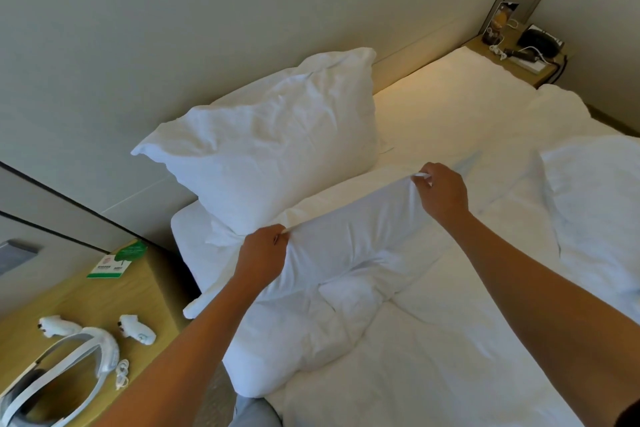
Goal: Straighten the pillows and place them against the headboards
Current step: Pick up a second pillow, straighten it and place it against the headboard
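Note:
One white pillow [263, 146] leans upright against the pale headboard [173, 55] at the bed's left side. A second white pillow [332, 274] lies flat and creased on the bed in front of it. My left hand [261, 255] pinches that pillow's far left corner. My right hand [441, 192] pinches its far right corner. The edge between the two hands is pulled taut. A third white pillow [599, 215] lies flat at the right side of the bed.
A wooden nightstand [145, 291] at the left holds a white headset [69, 371], two white controllers [136, 328] and a green card [114, 265]. A far nightstand [519, 59] carries a black phone and cables. White sheets [450, 114] cover the bed.

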`<state>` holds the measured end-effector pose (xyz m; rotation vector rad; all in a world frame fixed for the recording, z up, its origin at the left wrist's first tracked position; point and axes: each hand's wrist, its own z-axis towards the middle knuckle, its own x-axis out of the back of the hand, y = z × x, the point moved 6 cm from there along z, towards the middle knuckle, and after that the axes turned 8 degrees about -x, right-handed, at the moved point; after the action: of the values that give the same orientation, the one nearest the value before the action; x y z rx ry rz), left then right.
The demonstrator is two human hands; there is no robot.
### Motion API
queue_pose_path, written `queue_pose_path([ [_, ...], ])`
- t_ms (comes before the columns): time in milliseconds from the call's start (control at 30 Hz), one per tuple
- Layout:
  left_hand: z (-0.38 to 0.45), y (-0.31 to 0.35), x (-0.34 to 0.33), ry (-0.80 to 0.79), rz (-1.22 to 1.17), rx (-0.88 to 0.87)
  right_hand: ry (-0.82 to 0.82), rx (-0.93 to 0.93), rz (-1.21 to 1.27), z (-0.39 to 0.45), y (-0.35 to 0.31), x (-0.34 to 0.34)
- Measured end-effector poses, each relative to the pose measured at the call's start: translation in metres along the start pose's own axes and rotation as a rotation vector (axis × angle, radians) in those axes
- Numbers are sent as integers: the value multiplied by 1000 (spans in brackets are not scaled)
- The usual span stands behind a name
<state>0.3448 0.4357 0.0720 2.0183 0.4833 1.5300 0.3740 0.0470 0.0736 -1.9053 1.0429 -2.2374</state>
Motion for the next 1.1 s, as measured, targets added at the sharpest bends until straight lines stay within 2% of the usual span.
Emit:
queue_pose_path([
  [233, 47, -20, 6, -48, -101, 119, -84, -2, -45, 53, -28, -40],
  [367, 77, -37, 11, 31, -124, 143, -75, -26, -41, 83, -49, -70],
  [700, 167, -68, 53, 159, -94, 132, -56, 50, -77, 165, -124, -123],
  [867, 157, -74, 32, 118, -140, 146, -144, 28, -3, 114, -101, -152],
  [1000, 134, -68, 18, 127, -110, 57, -108, -23, 15, 25, -70, -168],
  [1100, 111, -64, 4, 61, -18, -23, -190, -106, 78, -39, -55, -185],
])
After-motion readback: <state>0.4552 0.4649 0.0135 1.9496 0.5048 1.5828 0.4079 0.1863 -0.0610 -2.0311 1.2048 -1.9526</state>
